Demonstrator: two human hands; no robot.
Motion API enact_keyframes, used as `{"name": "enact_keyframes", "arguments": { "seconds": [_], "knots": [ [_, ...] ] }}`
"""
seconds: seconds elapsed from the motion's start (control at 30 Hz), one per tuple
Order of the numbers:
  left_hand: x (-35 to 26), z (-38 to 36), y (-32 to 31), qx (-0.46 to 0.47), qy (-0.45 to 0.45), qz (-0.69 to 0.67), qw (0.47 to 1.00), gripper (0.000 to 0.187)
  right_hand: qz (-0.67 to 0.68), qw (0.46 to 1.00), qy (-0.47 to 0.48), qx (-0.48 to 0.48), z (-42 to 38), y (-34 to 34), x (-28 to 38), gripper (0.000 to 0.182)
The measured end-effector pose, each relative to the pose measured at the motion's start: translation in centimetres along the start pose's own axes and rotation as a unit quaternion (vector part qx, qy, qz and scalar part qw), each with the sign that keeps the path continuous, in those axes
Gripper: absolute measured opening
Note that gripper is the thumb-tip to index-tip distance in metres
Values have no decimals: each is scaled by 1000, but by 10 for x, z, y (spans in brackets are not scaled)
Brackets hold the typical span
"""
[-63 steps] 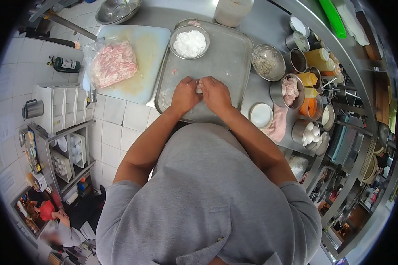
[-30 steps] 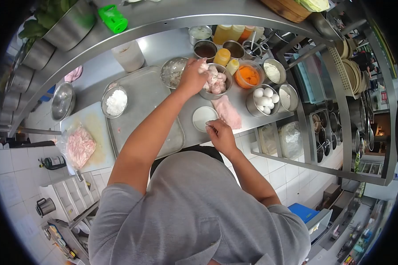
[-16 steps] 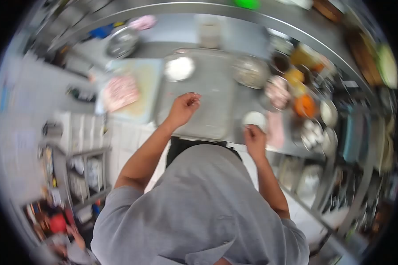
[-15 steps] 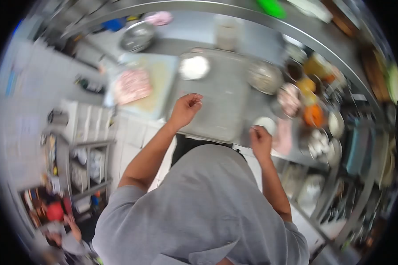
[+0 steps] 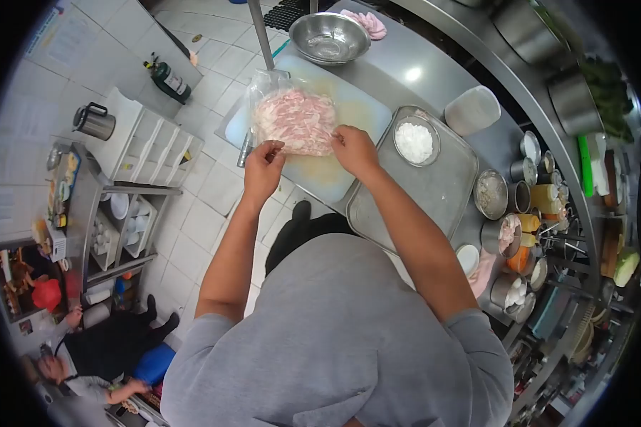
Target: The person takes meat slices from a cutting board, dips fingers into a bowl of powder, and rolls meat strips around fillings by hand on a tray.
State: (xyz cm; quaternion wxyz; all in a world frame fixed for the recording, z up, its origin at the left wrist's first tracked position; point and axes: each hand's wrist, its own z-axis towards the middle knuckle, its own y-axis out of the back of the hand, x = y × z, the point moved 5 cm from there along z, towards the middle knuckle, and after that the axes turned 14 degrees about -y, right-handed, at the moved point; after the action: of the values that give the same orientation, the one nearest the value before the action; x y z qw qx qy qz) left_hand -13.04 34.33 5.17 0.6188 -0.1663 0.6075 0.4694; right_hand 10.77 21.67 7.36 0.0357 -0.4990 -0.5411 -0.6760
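While both forearms reach forward over the left side of the work, the head view shows a bag of meat [image 5: 295, 117] lying flat on a pale cutting board [image 5: 367, 112], its loose clear plastic spreading toward the board's far left edge; the left hand [image 5: 263, 174] is at the bag's near left corner, thumb and fingers drawn together, and the right hand [image 5: 355, 149] has its bent fingers against the near right corner — whether either one pinches the plastic I cannot tell; beyond the left hand and the board's left edge, tiled floor [image 5: 206, 178] opens out, and it runs on below the near edge too; the board's right edge lies just beside the rim of a metal tray [image 5: 434, 186], whose flat grey surface gives a broad stretch of room under and past the right forearm; a bowl of white powder [image 5: 414, 141] takes the tray's far left corner; past the tray's far rim stands a whitish container [image 5: 472, 110], and a steel bowl [image 5: 329, 39] sits near the board's far corner, with counter [image 5: 417, 67] showing between those two; to the right, bowls crowd close together, among them one of meat [image 5: 509, 233] and one of eggs [image 5: 514, 292] — all well apart from the hands; at lower left another person [image 5: 114, 349] is across the floor, far from the board.
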Motion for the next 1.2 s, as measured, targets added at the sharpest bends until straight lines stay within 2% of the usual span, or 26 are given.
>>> {"name": "enact_keyframes", "arguments": {
  "seconds": [0.03, 0.07, 0.13, 0.17, 0.23, 0.27, 0.33, 0.37, 0.43, 0.5, 0.57, 0.6, 0.67, 0.8, 0.87, 0.9, 0.93, 0.97, 1.0, 1.03, 1.07, 1.1, 1.17, 1.2],
  "knots": [
    [1, 5, 4, 28, 8, 23, 999, 27, -26, 998, -17, -46, 9, -9, 0, 24],
    [1, 11, 8, 29, 13, 16, 999, 27, -34, 998, -21, -44, 13, -19, -2, 24],
    [-5, 31, 18, 16, -47, 13, 999, 27, -77, 994, -18, -80, 19, -30, 2, 24],
    [-4, 40, 25, 22, -46, 11, 999, 27, -78, 993, -24, -80, 22, -33, 1, 24],
    [-5, 65, 35, 18, -86, 26, 996, 24, -107, 985, -132, 11, 33, -27, -6, 23],
    [-2, 77, 40, 20, -85, 21, 996, 24, -110, 985, -135, 9, 34, -21, -6, 23],
    [6, 103, 63, -43, -121, 73, 989, 22, 34, 988, -141, -43, 39, -5, -7, 22],
    [11, 113, 70, -43, -119, 71, 989, 22, 32, 988, -141, -43, 42, 1, -9, 22],
    [31, 132, 82, -9, -36, 123, 992, 26, 140, 979, -126, -74, 48, 18, -4, 17],
    [60, 145, 79, 20, -44, 151, 987, 30, 171, 973, -140, -65, 48, 27, 4, 15],
    [93, 153, 64, 105, -35, 165, 980, 32, 214, 966, -141, -46, 48, 28, 6, 17],
    [87, 155, 63, 106, -36, 166, 980, 32, 215, 965, -141, -48, 47, 25, 8, 17],
    [77, 156, 59, 80, 82, 156, 981, 36, 257, 955, -142, -46, 43, 19, 12, 18],
    [70, 161, 57, 88, 70, 187, 976, 41, 192, 972, -133, -22, 41, -11, -1, 23],
    [59, 165, 44, 154, 64, 36, 985, 40, 119, 992, -33, -32, 36, -23, 14, 33],
    [54, 168, 42, 154, 65, 36, 985, 40, 118, 992, -33, -31, 35, -27, 15, 33],
    [49, 168, 35, 161, 104, -131, 973, 36, 61, 997, -43, 5, 35, -34, 15, 32],
    [44, 166, 30, 164, 142, -294, 931, 32, 4, 998, -52, 42, 33, -43, 14, 32],
    [54, 169, 26, 164, 142, -293, 931, 32, -15, 997, -70, 38, 32, -50, 12, 30],
    [60, 178, 25, 166, 3, -89, 982, 31, -15, 997, -70, 38, 30, -52, 16, 30],
    [64, 182, 23, 157, -134, 121, 971, 30, -11, 996, -83, 29, 27, -52, 18, 29],
    [58, 184, 22, 156, -135, 120, 971, 30, -8, 995, -96, 19, 27, -52, 19, 29],
    [53, 186, 10, 243, -114, 248, 931, 32, -16, 996, -88, 11, 28, -53, 22, 29],
    [49, 184, 4, 246, -115, 246, 930, 32, -24, 996, -82, 4, 25, -54, 22, 29]
  ]
}}
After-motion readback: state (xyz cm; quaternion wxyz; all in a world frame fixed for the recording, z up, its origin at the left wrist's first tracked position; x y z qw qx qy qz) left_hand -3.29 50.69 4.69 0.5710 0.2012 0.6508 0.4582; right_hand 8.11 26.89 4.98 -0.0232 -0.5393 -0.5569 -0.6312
